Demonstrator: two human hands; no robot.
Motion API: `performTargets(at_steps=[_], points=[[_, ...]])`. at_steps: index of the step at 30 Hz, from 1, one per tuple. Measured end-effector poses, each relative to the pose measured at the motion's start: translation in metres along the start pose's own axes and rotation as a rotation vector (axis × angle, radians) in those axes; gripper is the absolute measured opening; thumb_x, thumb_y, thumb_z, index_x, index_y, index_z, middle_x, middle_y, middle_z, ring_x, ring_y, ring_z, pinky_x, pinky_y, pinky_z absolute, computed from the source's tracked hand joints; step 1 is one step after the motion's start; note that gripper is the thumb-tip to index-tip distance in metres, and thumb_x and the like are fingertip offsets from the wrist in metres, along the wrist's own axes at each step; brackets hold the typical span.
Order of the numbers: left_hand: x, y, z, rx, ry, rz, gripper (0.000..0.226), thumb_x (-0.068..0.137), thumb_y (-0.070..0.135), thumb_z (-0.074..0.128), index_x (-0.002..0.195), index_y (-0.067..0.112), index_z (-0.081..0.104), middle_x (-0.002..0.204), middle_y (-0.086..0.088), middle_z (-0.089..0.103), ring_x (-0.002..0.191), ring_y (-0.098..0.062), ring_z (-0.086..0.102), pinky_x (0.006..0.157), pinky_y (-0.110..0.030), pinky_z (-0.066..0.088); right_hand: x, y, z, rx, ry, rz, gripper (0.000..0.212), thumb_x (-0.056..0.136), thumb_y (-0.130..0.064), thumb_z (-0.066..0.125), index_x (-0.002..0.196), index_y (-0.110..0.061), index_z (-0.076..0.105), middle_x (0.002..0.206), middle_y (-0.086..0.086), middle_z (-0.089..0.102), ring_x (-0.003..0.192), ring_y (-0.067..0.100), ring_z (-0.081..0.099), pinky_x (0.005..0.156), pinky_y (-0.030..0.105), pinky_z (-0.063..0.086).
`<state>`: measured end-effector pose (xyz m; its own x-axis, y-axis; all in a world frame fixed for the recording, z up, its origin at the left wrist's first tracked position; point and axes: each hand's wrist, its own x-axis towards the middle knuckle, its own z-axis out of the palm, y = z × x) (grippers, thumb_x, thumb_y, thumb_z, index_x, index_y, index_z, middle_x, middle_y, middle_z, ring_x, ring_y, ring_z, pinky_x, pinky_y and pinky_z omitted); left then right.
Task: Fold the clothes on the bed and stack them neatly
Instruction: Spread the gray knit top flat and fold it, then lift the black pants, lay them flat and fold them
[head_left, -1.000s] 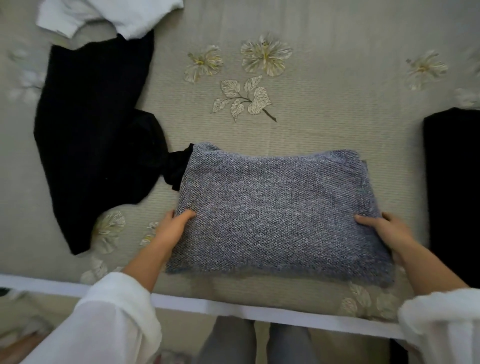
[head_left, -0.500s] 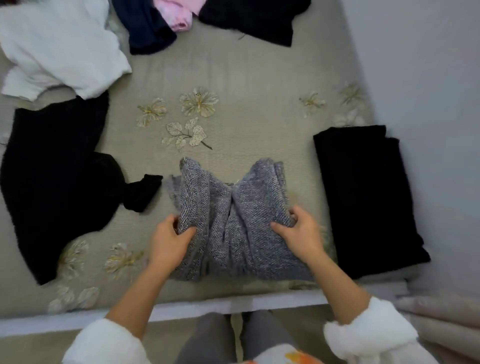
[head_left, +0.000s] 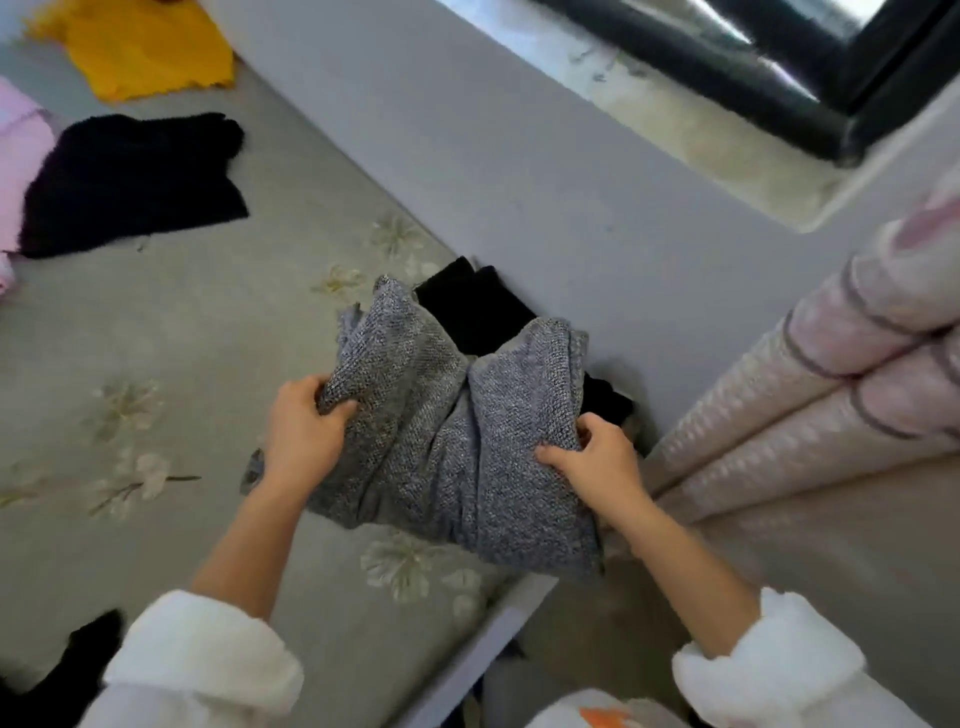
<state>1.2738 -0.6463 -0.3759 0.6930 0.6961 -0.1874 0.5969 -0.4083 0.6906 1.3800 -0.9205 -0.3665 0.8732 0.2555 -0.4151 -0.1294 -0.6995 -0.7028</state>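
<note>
A folded grey knit sweater (head_left: 452, 441) is bunched between both hands, sagging in its middle. My left hand (head_left: 301, 431) grips its left edge and my right hand (head_left: 592, 457) grips its right edge. It hangs over a folded black garment (head_left: 478, 306) that lies on the bed (head_left: 171, 338) against the grey wall; most of that garment is hidden under the sweater.
Unfolded clothes lie further back on the bed: a black piece (head_left: 130, 182), a yellow one (head_left: 145, 47) and a pink one (head_left: 15, 156). Another black garment (head_left: 57, 675) shows at the bottom left. A pinkish curtain (head_left: 810, 374) hangs at the right under a window sill (head_left: 675, 104).
Both hands pinched the flat folded grey sweater together, lifted it and carried it to the right, over the folded black garment by the wall. My view swung right too.
</note>
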Motion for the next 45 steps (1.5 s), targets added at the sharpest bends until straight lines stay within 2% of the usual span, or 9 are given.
performTargets(at_steps=[9, 12, 15, 18, 20, 25, 31, 36, 45], points=[[0.149, 0.107, 0.043, 0.123, 0.131, 0.174, 0.018, 0.087, 0.031, 0.06, 0.104, 0.025, 0.062, 0.113, -0.005, 0.06, 0.11, -0.031, 0.053, 0.103, -0.057, 0.028, 0.036, 0.027, -0.007, 0.333, 0.191, 0.096, 0.028, 0.083, -0.028, 0.073, 0.106, -0.026, 0.056, 0.098, -0.016, 0.062, 0.095, 0.011, 0.061, 0.085, 0.033, 0.05], [0.167, 0.119, 0.064, 0.113, 0.237, 0.084, 0.028, 0.093, 0.029, 0.053, 0.12, 0.023, 0.056, 0.128, -0.007, 0.053, 0.121, -0.03, 0.046, 0.108, -0.051, 0.02, 0.056, 0.041, 0.007, 0.331, 0.287, 0.159, 0.025, 0.084, -0.033, 0.071, 0.101, -0.025, 0.055, 0.097, -0.014, 0.063, 0.094, 0.015, 0.062, 0.085, 0.037, 0.052], [0.17, 0.093, 0.095, 0.095, 0.099, 0.078, 0.049, 0.095, 0.034, 0.05, 0.142, 0.025, 0.036, 0.144, -0.007, 0.042, 0.133, -0.028, 0.037, 0.11, -0.055, 0.022, 0.074, 0.064, 0.022, 0.269, 0.314, 0.311, 0.028, 0.087, -0.027, 0.068, 0.105, -0.013, 0.054, 0.101, 0.0, 0.063, 0.098, 0.025, 0.061, 0.085, 0.036, 0.049], [0.139, 0.055, 0.135, 0.27, -0.254, 0.174, 0.063, 0.095, 0.043, 0.048, 0.15, 0.03, 0.019, 0.159, -0.005, 0.013, 0.146, -0.028, 0.012, 0.114, -0.056, 0.019, 0.086, 0.085, 0.035, 0.02, 0.231, 0.456, 0.055, 0.085, -0.025, 0.067, 0.13, -0.007, 0.042, 0.128, 0.015, 0.051, 0.118, 0.034, 0.051, 0.096, 0.04, 0.045], [0.107, 0.038, 0.158, 0.365, -0.434, 0.192, 0.066, 0.093, 0.051, 0.045, 0.149, 0.039, 0.012, 0.16, 0.002, -0.006, 0.147, -0.025, -0.003, 0.113, -0.059, 0.016, 0.089, 0.083, 0.039, -0.249, 0.142, 0.331, 0.075, 0.087, -0.032, 0.063, 0.149, -0.018, 0.024, 0.15, 0.009, 0.028, 0.135, 0.029, 0.033, 0.108, 0.04, 0.034], [0.064, 0.011, 0.183, 0.492, -0.54, 0.162, 0.078, 0.093, 0.047, 0.048, 0.15, 0.037, -0.005, 0.154, 0.0, -0.03, 0.146, -0.027, -0.013, 0.115, -0.055, 0.019, 0.101, 0.077, 0.046, -0.565, -0.364, 0.098, 0.077, 0.092, -0.045, 0.05, 0.153, -0.031, 0.005, 0.161, -0.005, 0.0, 0.147, 0.021, 0.005, 0.115, 0.051, 0.018], [0.073, 0.019, 0.159, 0.429, -0.673, 0.109, 0.071, 0.094, 0.029, 0.052, 0.152, 0.028, 0.011, 0.159, 0.0, -0.016, 0.144, -0.026, 0.019, 0.109, -0.041, 0.035, 0.103, 0.066, 0.046, -0.646, -0.427, 0.113, 0.075, 0.092, -0.044, 0.051, 0.152, -0.021, 0.012, 0.157, 0.003, 0.016, 0.141, 0.028, 0.022, 0.111, 0.049, 0.027], [0.034, 0.017, 0.127, 0.227, -0.462, 0.042, 0.06, 0.095, 0.021, 0.051, 0.15, 0.018, 0.026, 0.158, -0.008, 0.016, 0.143, -0.022, 0.023, 0.113, -0.03, 0.023, 0.092, 0.023, 0.049, -0.632, -0.241, -0.132, 0.053, 0.095, -0.035, 0.049, 0.14, -0.015, 0.031, 0.141, 0.006, 0.037, 0.13, 0.026, 0.035, 0.105, 0.045, 0.034], [-0.1, -0.071, 0.048, 0.002, -0.153, -0.438, 0.041, 0.095, 0.018, 0.051, 0.136, 0.014, 0.048, 0.141, -0.007, 0.047, 0.126, -0.024, 0.047, 0.102, -0.031, 0.036, 0.023, -0.029, 0.134, -0.832, -0.519, -0.432, 0.055, 0.094, -0.038, 0.05, 0.14, -0.012, 0.034, 0.143, 0.008, 0.038, 0.132, 0.026, 0.035, 0.104, 0.043, 0.033]])
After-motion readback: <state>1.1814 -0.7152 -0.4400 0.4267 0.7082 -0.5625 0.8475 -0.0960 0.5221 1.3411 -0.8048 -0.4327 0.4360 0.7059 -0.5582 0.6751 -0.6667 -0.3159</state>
